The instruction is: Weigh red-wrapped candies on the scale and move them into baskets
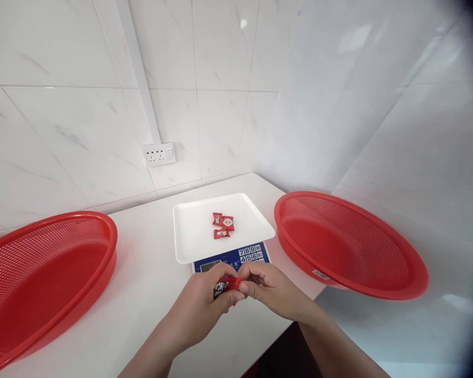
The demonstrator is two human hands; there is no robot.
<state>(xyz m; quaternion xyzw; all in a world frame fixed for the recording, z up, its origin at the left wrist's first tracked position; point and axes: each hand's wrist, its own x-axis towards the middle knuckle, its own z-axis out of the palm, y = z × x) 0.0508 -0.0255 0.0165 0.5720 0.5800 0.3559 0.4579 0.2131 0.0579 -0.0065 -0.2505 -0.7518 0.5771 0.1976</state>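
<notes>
Between my two hands is a small red packet (222, 287) with black and white print, held low in front of the scale. My left hand (197, 304) is closed around its left part, thumb and fingertips pressing on it. My right hand (278, 291) is closed too, pinching the packet's right end; part of the packet is covered by fingers. Beyond them, a white tray (193, 231) tops a scale (230, 256) with a blue keypad panel. Three small red wrapped packets (228, 222) lie close together on the tray. The scale's display is partly hidden by my left hand.
At the left stands a red perforated plastic basket (110, 247). Another red basket (378, 286) is at the right, reaching past the edge of the white table (150, 252). Tiled walls rise behind, with a power socket (158, 154) above the table.
</notes>
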